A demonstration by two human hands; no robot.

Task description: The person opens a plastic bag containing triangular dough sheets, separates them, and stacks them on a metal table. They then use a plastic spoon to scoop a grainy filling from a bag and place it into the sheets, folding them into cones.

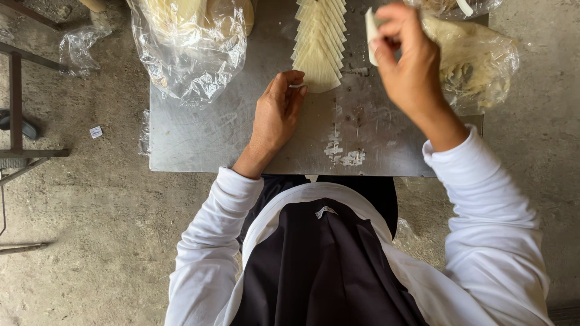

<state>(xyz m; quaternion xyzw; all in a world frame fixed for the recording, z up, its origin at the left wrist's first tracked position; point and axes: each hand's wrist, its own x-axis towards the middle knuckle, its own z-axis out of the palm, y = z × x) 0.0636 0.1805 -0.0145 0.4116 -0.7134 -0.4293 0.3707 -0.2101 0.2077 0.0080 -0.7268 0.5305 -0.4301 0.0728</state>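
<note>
An overlapping row of pale yellow dough sheets (pixel 318 42) lies on a grey metal table (pixel 205 136), running away from me. My left hand (pixel 277 115) rests on the table with its fingertips touching the nearest sheet's left edge. My right hand (pixel 408 60) is raised above the table's right side. Its fingers pinch a small pale folded piece of dough (pixel 371 30). Both arms wear white sleeves.
A clear plastic bag with round pale wrappers (pixel 190 42) sits at the table's far left. Another plastic bag holding a lumpy filling (pixel 477 60) lies at the far right. Concrete floor surrounds the table. A metal frame (pixel 18 121) stands at the left.
</note>
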